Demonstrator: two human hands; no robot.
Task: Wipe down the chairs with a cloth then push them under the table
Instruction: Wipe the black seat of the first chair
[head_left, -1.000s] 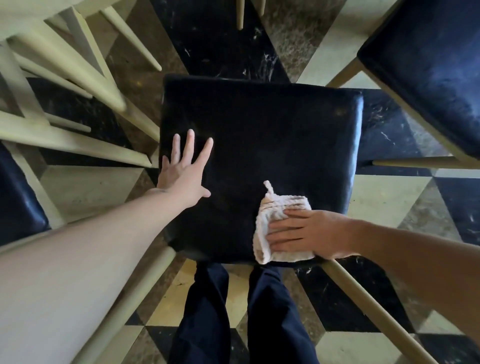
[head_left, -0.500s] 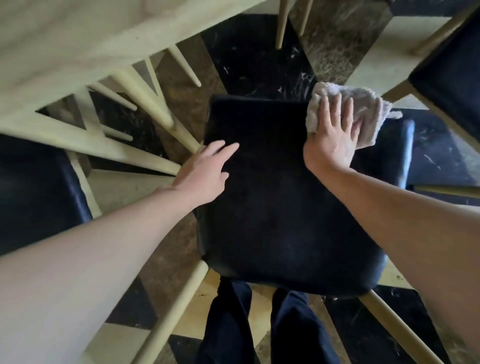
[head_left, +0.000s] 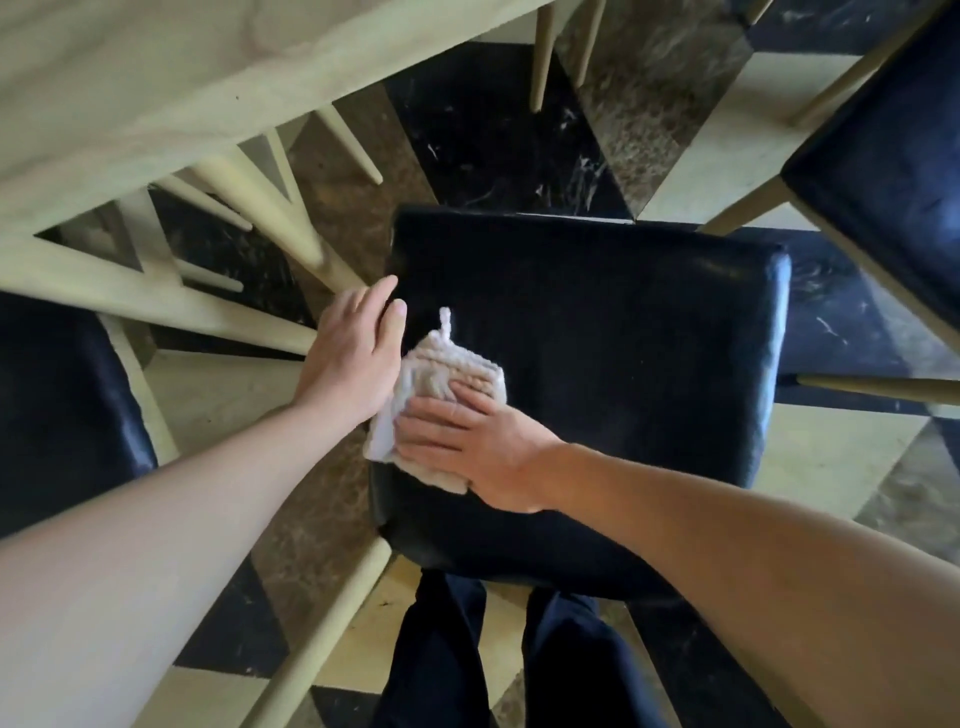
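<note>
A chair with a black padded seat (head_left: 613, 374) and pale wooden legs stands right below me. A folded white cloth (head_left: 447, 374) lies on the seat's near left part. My right hand (head_left: 467, 447) presses flat on the cloth with straight fingers. My left hand (head_left: 358, 353) rests on the seat's left edge, fingers together and pointing away from me, touching the cloth's left side. The pale wooden table (head_left: 156, 73) fills the upper left.
A second black-seated chair (head_left: 883, 171) stands at the upper right, a third (head_left: 62, 415) at the left under the table's edge. Pale chair and table legs (head_left: 270, 228) cross the space left of my chair. Checkered marble floor (head_left: 498, 140) lies beyond; my dark trousers (head_left: 441, 649) are below.
My right hand has dragged the cloth from the seat's far right corner back to its near left part. My left hand stayed at the seat's left edge. The view tilted slightly.
</note>
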